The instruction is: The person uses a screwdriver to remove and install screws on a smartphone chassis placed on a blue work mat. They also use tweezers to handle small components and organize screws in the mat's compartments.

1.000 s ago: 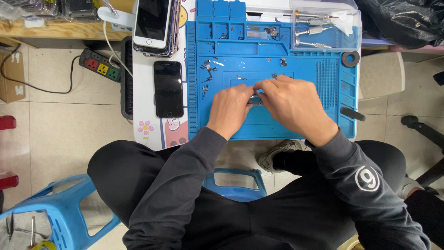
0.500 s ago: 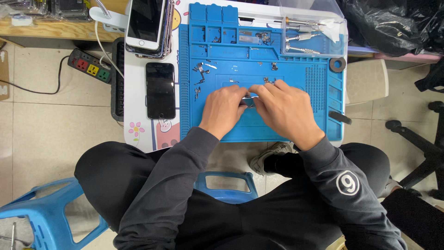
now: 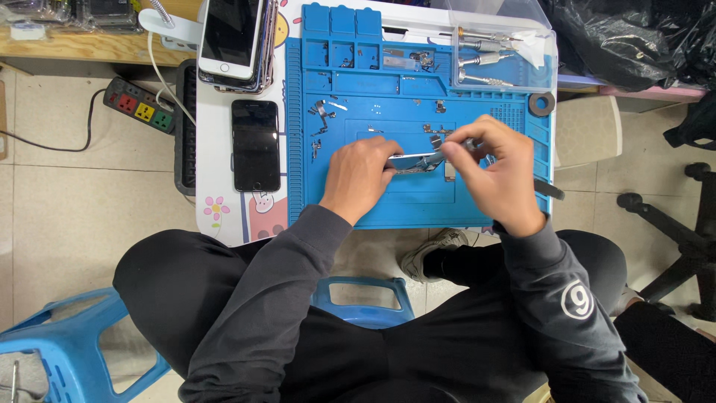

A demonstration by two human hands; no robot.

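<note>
From my head camera, the only view I have, I look straight down on a blue repair mat (image 3: pixel 373 201) laid over a small white table (image 3: pixel 216 216). My left hand (image 3: pixel 362 179) sits near the mat's centre, fingers curled and pressed down on a small metal part (image 3: pixel 418 166), which I judge keeps it from sliding. My right hand (image 3: pixel 496 175) comes in from three o'clock, thumb and forefinger pinched together on a thin silver tool (image 3: pixel 418 156) whose tip points toward nine o'clock, over that part; the light pinch near the handle end suits fine work. What the tool tip touches is too small to tell.

At twelve o'clock from the hands, loose screws and small brackets (image 3: pixel 322 119) lie scattered on the mat's open field and in its moulded compartments, likely sorted there so they stay put. At one o'clock a clear plastic tray (image 3: pixel 522 75) holds screwdrivers (image 3: pixel 481 56) side by side, within reach of the right hand. At nine o'clock a dark phone (image 3: pixel 256 145) lies face up just beside the mat, and at eleven o'clock a stack of phones (image 3: pixel 235 37) rests at the table's far edge. A power strip (image 3: pixel 142 108) lies on the floor at ten o'clock.
</note>
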